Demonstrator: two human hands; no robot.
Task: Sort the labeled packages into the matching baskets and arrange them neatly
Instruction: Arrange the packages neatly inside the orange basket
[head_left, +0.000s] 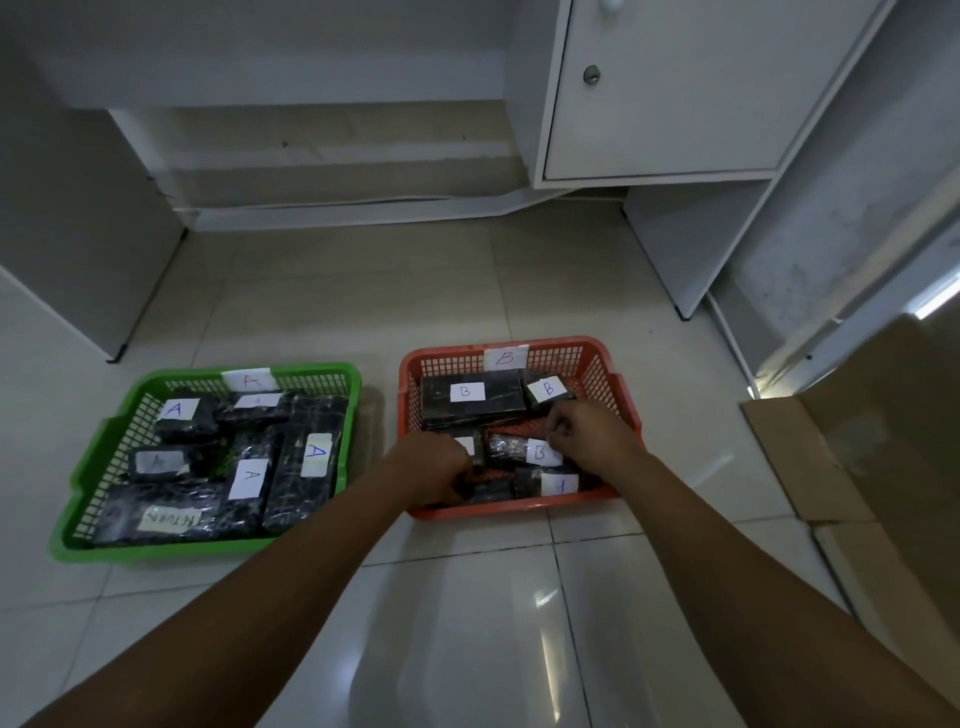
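Both hands in the orange basket (519, 512), tidying B pkgs.

Left hand (434, 470) curled around a dark pkg at the near-left corner; right hand (587, 431) seems to pinch the B package (511, 449) mid-basket, fingers partly hidden so can't be sure. Pkgs are black film-wrapped blocks w/ paper labels: prob. stiff, light, slick wrap, so best held by the long edges. Orange basket holds approx. five B pkgs; green basket (83, 467) holds A packages (306, 462), laid flat, fairly full.
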